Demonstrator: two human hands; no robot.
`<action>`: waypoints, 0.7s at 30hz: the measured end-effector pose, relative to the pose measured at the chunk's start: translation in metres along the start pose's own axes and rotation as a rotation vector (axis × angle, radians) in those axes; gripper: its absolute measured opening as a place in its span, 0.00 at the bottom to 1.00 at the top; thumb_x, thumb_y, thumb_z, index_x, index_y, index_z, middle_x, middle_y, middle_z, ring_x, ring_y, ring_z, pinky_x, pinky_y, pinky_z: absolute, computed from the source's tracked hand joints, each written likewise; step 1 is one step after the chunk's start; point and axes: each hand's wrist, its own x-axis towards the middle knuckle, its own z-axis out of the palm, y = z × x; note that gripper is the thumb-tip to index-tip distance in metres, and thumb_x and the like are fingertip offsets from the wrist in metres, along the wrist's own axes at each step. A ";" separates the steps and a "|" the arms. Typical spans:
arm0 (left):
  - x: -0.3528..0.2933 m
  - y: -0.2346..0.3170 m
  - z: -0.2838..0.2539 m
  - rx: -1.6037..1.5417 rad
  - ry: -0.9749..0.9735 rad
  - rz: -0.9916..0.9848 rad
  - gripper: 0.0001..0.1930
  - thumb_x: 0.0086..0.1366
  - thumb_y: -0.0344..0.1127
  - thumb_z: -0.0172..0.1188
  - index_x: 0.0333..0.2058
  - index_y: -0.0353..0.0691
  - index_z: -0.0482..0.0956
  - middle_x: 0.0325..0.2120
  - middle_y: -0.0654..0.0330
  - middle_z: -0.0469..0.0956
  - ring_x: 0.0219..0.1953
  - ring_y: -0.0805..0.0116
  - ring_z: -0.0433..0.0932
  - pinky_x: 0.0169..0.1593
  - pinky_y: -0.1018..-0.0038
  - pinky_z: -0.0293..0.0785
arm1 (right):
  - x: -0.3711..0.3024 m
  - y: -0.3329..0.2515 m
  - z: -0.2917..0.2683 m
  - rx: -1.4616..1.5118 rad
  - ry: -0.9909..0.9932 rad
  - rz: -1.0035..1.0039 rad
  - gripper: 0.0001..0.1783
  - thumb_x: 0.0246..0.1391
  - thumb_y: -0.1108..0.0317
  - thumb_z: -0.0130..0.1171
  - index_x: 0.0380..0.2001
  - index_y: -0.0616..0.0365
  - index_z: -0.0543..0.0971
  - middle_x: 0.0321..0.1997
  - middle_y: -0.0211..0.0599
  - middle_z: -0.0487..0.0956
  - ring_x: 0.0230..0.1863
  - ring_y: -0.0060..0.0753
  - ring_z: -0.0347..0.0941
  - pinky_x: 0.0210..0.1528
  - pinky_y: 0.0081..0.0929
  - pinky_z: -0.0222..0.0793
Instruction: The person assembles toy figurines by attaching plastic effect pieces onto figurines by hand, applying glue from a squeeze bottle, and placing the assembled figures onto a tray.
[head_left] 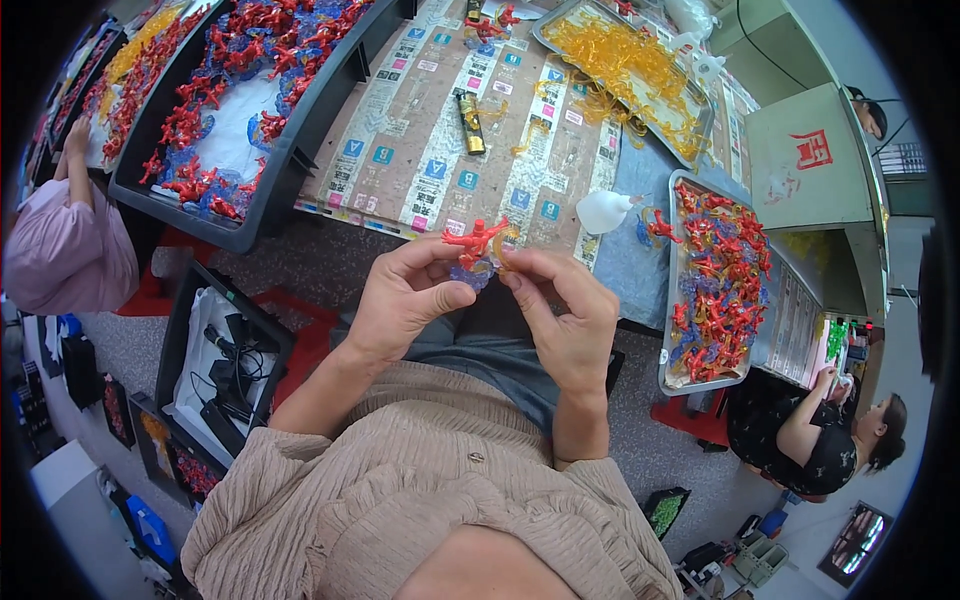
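Between my two hands, near the front edge of the table, is a small plastic figurine (476,238) with a red body, spread arms and a clear blue base. My left hand (398,308) pinches its blue base between thumb and fingers. A curved clear-yellow piece (499,250) is pinched in my right hand (566,312), right up against the figurine's side; whether it is attached there I cannot tell. A white squeeze bottle (602,212) lies on the table beyond my right hand, beside another red and blue figurine (658,228).
A black crate (300,150) of red and blue figurines stands at the left. Metal trays hold yellow pieces (620,55) at the back and figurines (715,290) at the right. A black-and-gold cylinder (470,124) lies mid-table. Other people sit left (72,240) and right (800,435).
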 end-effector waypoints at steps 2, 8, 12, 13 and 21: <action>0.000 0.000 0.002 0.008 0.001 0.004 0.23 0.50 0.22 0.68 0.47 0.33 0.75 0.44 0.61 0.76 0.45 0.74 0.75 0.51 0.78 0.73 | 0.001 -0.001 -0.001 -0.039 0.004 -0.031 0.10 0.47 0.79 0.62 0.37 0.62 0.80 0.34 0.42 0.80 0.34 0.34 0.79 0.35 0.24 0.73; 0.001 0.004 0.005 0.102 -0.030 0.018 0.21 0.51 0.22 0.68 0.45 0.31 0.76 0.44 0.60 0.74 0.46 0.73 0.74 0.50 0.77 0.73 | 0.000 0.000 -0.006 -0.091 -0.030 -0.082 0.11 0.47 0.80 0.63 0.36 0.62 0.81 0.35 0.40 0.81 0.36 0.28 0.79 0.38 0.21 0.73; 0.001 0.007 0.005 0.160 -0.069 0.016 0.20 0.51 0.21 0.67 0.45 0.31 0.77 0.42 0.60 0.73 0.44 0.73 0.75 0.49 0.78 0.74 | 0.000 0.002 -0.009 -0.108 -0.054 -0.136 0.10 0.46 0.81 0.64 0.35 0.62 0.81 0.34 0.39 0.82 0.36 0.28 0.79 0.38 0.20 0.73; 0.001 0.007 0.005 0.157 -0.065 0.017 0.20 0.51 0.21 0.67 0.45 0.31 0.77 0.42 0.60 0.73 0.44 0.73 0.75 0.49 0.78 0.74 | 0.001 0.002 -0.009 -0.102 -0.055 -0.126 0.10 0.45 0.81 0.64 0.35 0.62 0.81 0.33 0.39 0.82 0.35 0.28 0.78 0.38 0.20 0.73; -0.001 0.007 0.010 0.137 -0.097 0.023 0.18 0.51 0.19 0.66 0.43 0.30 0.77 0.41 0.60 0.72 0.42 0.73 0.76 0.46 0.79 0.75 | 0.000 0.001 -0.011 -0.062 -0.092 -0.073 0.10 0.45 0.82 0.64 0.33 0.63 0.81 0.32 0.38 0.82 0.34 0.26 0.78 0.36 0.19 0.72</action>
